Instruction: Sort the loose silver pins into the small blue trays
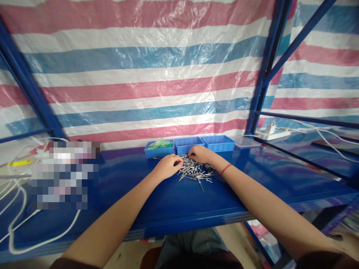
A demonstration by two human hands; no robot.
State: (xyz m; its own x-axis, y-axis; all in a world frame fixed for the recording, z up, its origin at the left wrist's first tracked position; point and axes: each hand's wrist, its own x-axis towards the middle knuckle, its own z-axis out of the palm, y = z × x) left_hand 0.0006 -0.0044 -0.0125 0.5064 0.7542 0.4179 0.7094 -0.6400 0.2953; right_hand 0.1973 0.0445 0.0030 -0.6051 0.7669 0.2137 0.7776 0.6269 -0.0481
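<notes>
A loose pile of thin silvery metal pieces (195, 171) lies on the blue table (179, 203). At the pile's left edge is my left hand (168, 166), its fingers curled and thumb close to the fingertips; anything between them is too small to name. My right hand (199, 153) reaches over the back of the pile with its fingers bent down and pressed together, and what they hold cannot be made out. Just behind the hands stand three blue bins: the left bin (159, 152) holds green and clear bits, beside a middle bin (189, 141) and a right bin (218, 143).
A clear plastic lid (246, 141) lies right of the bins, before a white power strip (273, 133). White cables (42, 244) loop over the table's left side, near a blurred-out heap. Blue metal posts (256, 93) and a striped sheet (146, 71) rise behind.
</notes>
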